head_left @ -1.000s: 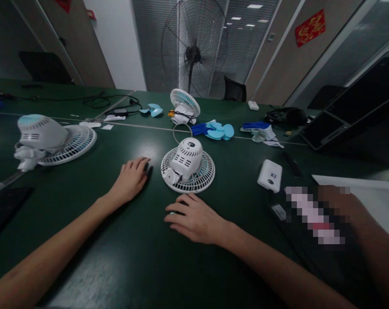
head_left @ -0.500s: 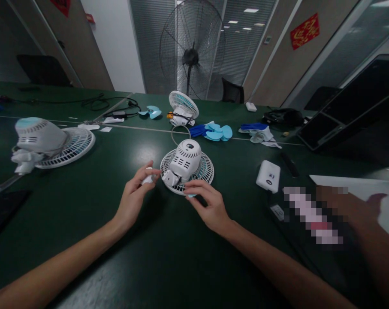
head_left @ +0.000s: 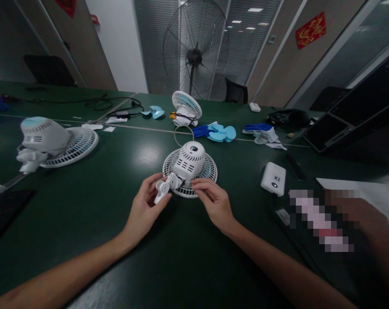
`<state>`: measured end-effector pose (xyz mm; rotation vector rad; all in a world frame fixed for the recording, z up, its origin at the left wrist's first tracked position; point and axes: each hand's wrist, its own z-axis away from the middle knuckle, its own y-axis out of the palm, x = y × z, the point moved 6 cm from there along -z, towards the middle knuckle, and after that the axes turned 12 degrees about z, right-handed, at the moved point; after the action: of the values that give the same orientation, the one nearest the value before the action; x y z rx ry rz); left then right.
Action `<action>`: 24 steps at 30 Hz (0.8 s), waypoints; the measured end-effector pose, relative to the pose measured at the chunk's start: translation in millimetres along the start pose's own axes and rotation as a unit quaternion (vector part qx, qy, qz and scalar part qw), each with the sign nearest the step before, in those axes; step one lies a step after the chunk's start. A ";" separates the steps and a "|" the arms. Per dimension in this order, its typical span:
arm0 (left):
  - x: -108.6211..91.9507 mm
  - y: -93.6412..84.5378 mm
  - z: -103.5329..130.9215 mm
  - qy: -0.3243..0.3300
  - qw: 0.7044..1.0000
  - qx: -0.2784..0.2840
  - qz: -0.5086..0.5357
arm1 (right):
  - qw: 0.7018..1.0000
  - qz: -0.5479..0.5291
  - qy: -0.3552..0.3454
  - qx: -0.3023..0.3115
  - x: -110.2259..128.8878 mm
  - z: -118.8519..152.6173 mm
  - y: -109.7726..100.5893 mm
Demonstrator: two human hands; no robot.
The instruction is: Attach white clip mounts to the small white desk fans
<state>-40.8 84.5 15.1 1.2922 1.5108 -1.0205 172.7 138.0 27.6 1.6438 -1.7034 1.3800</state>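
A small white fan [head_left: 191, 161] lies face down on the green table, its motor housing up and its round guard [head_left: 210, 167] beneath. My left hand [head_left: 146, 206] is closed around a white plastic clamp piece [head_left: 162, 189], holding it against the bracket [head_left: 174, 180] at the housing's near left side. Thumb and fingers press it from both sides. Close to the housing's near right edge, my right hand [head_left: 215, 204] has its fingers bent and pinched together over the guard. Whatever lies between those fingertips is hidden.
At left lies a larger white fan [head_left: 46, 135]. Behind stand another small fan [head_left: 186, 107], loose blue blades [head_left: 222, 133] and gloves [head_left: 261, 132]. A white power bank [head_left: 273, 178] sits at right, near another person's blurred arm [head_left: 374, 227].
My left hand has moved right, bringing the white clamp piece up to the fan's bracket. My right hand's fingers have come closer to the housing. The view has shifted slightly.
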 end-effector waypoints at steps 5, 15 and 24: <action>-2.3 1.9 -2.4 -0.025 0.999 0.019 -0.034 | 1.000 0.016 -0.024 -0.005 2.9 -0.4 -0.8; 0.1 16.8 2.5 -0.048 0.991 0.071 0.102 | 0.995 0.068 -0.066 -0.038 18.8 5.3 -5.8; 17.0 24.0 2.3 -0.155 0.942 0.098 0.281 | 0.983 0.103 -0.108 -0.103 22.0 8.1 -14.3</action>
<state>-18.0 89.9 -2.9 1.5018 0.7461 -0.9471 183.5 122.3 47.4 1.5826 -2.1155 1.0960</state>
